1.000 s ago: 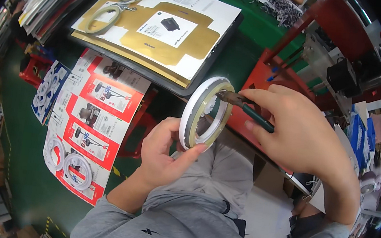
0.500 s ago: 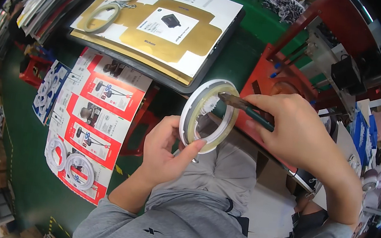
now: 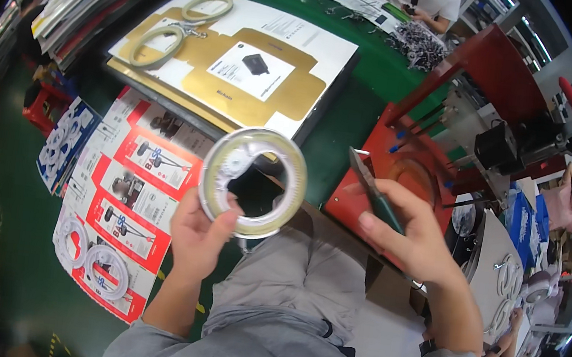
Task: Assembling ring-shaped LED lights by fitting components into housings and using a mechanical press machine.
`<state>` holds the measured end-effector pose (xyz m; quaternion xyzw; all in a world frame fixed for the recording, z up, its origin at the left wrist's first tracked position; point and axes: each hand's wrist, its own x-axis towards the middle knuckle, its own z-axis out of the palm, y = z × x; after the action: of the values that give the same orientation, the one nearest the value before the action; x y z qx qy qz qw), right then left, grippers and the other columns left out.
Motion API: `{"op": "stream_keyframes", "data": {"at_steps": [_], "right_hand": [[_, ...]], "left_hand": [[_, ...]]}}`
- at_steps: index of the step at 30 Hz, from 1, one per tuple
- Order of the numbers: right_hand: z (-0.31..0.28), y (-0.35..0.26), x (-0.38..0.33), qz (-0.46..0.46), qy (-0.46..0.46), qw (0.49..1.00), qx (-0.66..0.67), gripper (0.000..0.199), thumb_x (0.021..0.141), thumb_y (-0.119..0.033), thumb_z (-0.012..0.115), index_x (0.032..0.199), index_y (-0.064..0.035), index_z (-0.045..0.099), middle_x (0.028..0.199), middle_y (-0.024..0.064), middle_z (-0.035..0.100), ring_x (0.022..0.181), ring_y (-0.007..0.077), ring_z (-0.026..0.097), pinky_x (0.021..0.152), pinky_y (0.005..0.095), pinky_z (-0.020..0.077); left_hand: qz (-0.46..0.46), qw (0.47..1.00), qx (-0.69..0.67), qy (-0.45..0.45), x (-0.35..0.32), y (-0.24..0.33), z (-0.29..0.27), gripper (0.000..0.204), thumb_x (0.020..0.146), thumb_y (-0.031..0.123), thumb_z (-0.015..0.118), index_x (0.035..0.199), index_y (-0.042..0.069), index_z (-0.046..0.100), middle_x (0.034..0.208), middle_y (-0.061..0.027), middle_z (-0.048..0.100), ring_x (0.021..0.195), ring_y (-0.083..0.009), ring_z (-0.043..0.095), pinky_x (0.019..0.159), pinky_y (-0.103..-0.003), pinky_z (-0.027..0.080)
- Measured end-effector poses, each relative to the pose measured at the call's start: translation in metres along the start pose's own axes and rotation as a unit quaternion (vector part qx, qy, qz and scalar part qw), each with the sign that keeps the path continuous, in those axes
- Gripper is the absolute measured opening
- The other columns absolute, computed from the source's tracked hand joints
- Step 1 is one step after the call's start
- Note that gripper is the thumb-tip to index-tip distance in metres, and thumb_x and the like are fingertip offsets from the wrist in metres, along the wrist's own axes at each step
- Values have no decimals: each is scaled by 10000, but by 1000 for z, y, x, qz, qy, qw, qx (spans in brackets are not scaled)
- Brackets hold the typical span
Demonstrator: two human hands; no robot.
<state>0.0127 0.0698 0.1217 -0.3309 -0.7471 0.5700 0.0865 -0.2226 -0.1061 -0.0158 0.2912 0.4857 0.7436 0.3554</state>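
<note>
My left hand (image 3: 196, 235) grips a round white plastic ring (image 3: 292, 190) by its lower left edge, thumb on its face. The ring has a yellowish band and a small white toothed part inside its upper left; it is held up above my lap, face toward me. In my right hand (image 3: 413, 228) is a pair of pliers (image 3: 380, 198) with dark green handles and a metal head pointing up and left. The pliers' head stands apart from the ring, to its right.
Ahead lies a stack of gold-and-white printed card sheets (image 3: 293, 52) with two yellowish rings (image 3: 156, 47) on top. Red-and-white printed sheets (image 3: 97, 192) at left carry white rings (image 3: 106, 272). A red machine (image 3: 401, 156) stands at right. Co-workers sit beyond, at the top and right.
The pliers have left the ring's inside and moved down and right. The ring has moved left and turned its face toward me. My head view has shifted slightly.
</note>
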Motion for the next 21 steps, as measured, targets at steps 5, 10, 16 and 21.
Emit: {"op": "stream_keyframes", "data": {"at_steps": [5, 10, 16, 21], "right_hand": [[7, 45, 14, 328, -290, 861, 257, 373, 1118, -199, 499, 1415, 24, 464, 1246, 177, 693, 1153, 259, 704, 945, 373, 582], [6, 29, 27, 125, -144, 901, 391, 454, 1104, -210, 516, 1463, 68, 496, 1397, 241, 625, 1278, 339, 642, 1094, 478, 513], [-7, 25, 45, 22, 16, 965, 260, 458, 1111, -270, 541, 1455, 32, 542, 1199, 47, 682, 851, 64, 609, 729, 203, 510], [1, 27, 76, 14, 4, 934, 357, 451, 1119, -275, 516, 1466, 13, 506, 1158, 90, 682, 914, 136, 706, 839, 278, 585]], "left_hand": [[75, 995, -3, 68, 4, 10, -23, 292, 992, 94, 699, 1235, -26, 592, 974, -90, 693, 693, -62, 575, 572, -184, 433], [81, 991, -5, 107, 2, 15, -34, 374, 974, 176, 740, 1246, -32, 590, 961, -84, 695, 686, -64, 579, 546, -178, 415], [84, 992, -5, 91, 1, 17, -36, 411, 960, 205, 763, 1248, -32, 590, 935, -85, 694, 677, -66, 580, 534, -178, 405], [90, 992, -9, 85, 4, 12, -42, 411, 958, 205, 766, 1246, -31, 592, 929, -88, 695, 683, -71, 590, 534, -174, 405]]}}
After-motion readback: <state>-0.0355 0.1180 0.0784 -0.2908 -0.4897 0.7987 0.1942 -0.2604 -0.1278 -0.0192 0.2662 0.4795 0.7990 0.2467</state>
